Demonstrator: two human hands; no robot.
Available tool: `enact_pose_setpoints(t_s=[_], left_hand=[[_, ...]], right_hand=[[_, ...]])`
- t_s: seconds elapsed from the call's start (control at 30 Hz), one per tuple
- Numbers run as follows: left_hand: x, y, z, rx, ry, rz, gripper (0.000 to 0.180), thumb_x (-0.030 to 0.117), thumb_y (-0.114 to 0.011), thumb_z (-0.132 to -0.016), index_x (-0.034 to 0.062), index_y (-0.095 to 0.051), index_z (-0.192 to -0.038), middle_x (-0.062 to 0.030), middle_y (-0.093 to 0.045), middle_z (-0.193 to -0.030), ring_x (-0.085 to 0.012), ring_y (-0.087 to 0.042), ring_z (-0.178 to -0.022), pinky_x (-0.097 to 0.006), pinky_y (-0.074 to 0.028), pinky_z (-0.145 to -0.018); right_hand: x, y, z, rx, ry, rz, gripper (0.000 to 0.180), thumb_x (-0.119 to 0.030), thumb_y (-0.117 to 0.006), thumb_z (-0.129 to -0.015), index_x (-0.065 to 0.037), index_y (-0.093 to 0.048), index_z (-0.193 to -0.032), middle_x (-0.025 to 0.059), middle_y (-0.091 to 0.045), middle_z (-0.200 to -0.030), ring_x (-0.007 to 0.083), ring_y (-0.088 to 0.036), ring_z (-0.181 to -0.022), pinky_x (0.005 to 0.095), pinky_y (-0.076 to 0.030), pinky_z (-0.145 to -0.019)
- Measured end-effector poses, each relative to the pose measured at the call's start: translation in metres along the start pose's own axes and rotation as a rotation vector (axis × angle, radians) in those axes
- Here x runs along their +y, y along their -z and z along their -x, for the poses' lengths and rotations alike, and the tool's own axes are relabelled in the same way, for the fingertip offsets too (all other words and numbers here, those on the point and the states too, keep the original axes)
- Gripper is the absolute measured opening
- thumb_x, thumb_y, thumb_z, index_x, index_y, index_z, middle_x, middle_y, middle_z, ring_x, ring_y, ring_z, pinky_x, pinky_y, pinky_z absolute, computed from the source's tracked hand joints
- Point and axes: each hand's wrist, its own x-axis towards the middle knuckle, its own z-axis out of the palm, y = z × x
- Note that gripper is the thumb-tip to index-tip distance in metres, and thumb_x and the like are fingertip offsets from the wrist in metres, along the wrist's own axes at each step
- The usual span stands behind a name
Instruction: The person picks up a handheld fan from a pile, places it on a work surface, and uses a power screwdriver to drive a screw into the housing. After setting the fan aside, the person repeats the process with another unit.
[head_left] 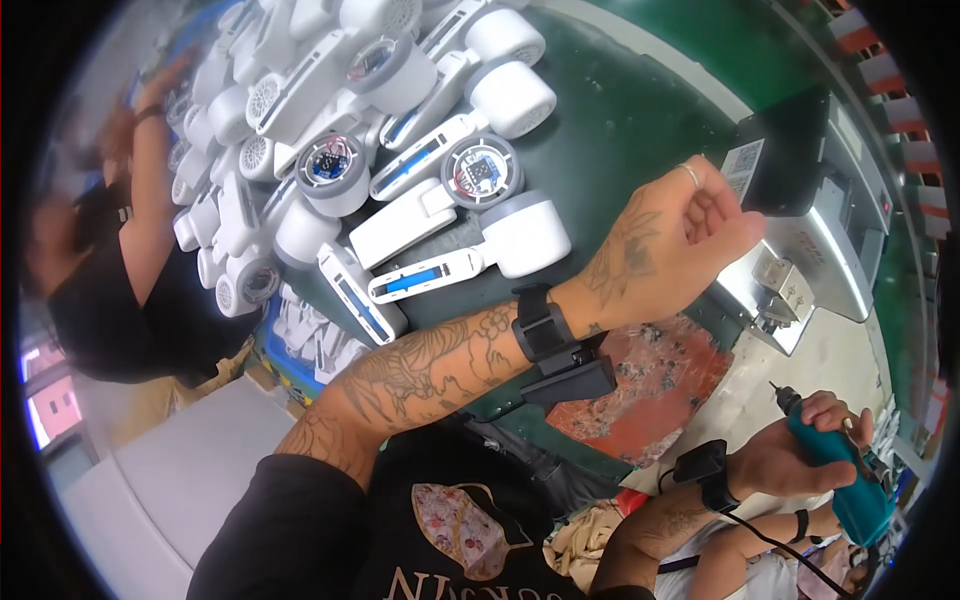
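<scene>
My left hand (660, 240) reaches across to the front of a silver and black metal box (815, 200) with a small metal bracket (782, 290) on its face. Its fingers are curled and pressed together; whatever they may pinch is too small to make out. Lower right, my right hand (800, 455) grips a teal power screwdriver (855, 490), its thin bit pointing up and left. Beyond my left forearm lie white handheld housings with round grey-rimmed heads. One of them (480, 255) is nearest that forearm and shows a blue strip in its open handle.
Many similar white housings (300, 90) are heaped at the upper left of the green table (620, 90). A reddish marbled slab (650, 390) lies beneath my left wrist. Another person (140, 260) works at the left, and another person's arm (750, 545) shows at the lower right.
</scene>
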Motion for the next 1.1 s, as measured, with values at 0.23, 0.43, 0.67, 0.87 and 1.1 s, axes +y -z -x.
enact_pose_setpoints(t_s=[0.23,0.43,0.67,0.87,1.1], left_hand=[[-0.005,0.003,-0.002,0.004,-0.011,-0.02,0.024,0.023,-0.071,-0.094,0.0049,-0.057,-0.089,0.0067,-0.052,-0.072,-0.0003,-0.045,-0.064,-0.019,-0.039,-0.057],[-0.004,0.002,0.004,0.022,-0.021,-0.041,0.03,0.029,-0.073,-0.092,0.0043,-0.058,-0.083,0.0044,-0.057,-0.066,-0.0015,-0.05,-0.059,-0.02,-0.041,-0.054],[-0.002,0.003,0.007,0.032,0.031,-0.055,0.031,0.029,-0.074,-0.089,0.003,-0.06,-0.083,0.0024,-0.058,-0.067,-0.0032,-0.052,-0.06,-0.021,-0.043,-0.055],[0.004,0.008,0.002,0.024,-0.041,-0.086,0.03,0.029,-0.075,-0.088,0.0028,-0.062,-0.082,0.0009,-0.059,-0.068,-0.0049,-0.053,-0.062,-0.022,-0.045,-0.056],[0.005,-0.002,0.0,-0.034,-0.06,-0.051,0.024,0.023,-0.07,-0.095,0.0061,-0.056,-0.084,0.0071,-0.047,-0.067,-0.0015,-0.042,-0.06,-0.022,-0.035,-0.054]], right_hand=[[-0.006,-0.007,0.002,0.057,0.02,0.034,0.078,-0.069,-0.057,-0.089,0.002,-0.053,-0.121,0.0062,-0.047,-0.077,0.0178,-0.046,-0.07,0.0315,-0.039,-0.072],[-0.011,-0.004,0.005,0.046,0.018,0.055,0.082,-0.071,-0.059,-0.086,0.003,-0.053,-0.12,0.0062,-0.048,-0.076,0.0177,-0.046,-0.07,0.0315,-0.039,-0.072],[-0.009,-0.002,0.005,-0.005,0.008,0.093,0.082,-0.074,-0.057,-0.085,0.002,-0.05,-0.113,0.0062,-0.05,-0.075,0.0171,-0.045,-0.068,0.0306,-0.038,-0.07],[-0.007,-0.011,0.003,-0.017,0.035,0.107,0.082,-0.074,-0.058,-0.085,0.003,-0.049,-0.113,0.0065,-0.051,-0.075,0.0173,-0.045,-0.069,0.0313,-0.037,-0.07],[-0.013,-0.007,0.007,-0.06,0.009,-0.068,0.077,-0.069,-0.057,-0.089,0.002,-0.051,-0.118,0.0043,-0.048,-0.074,0.0155,-0.044,-0.067,0.0296,-0.037,-0.067]])
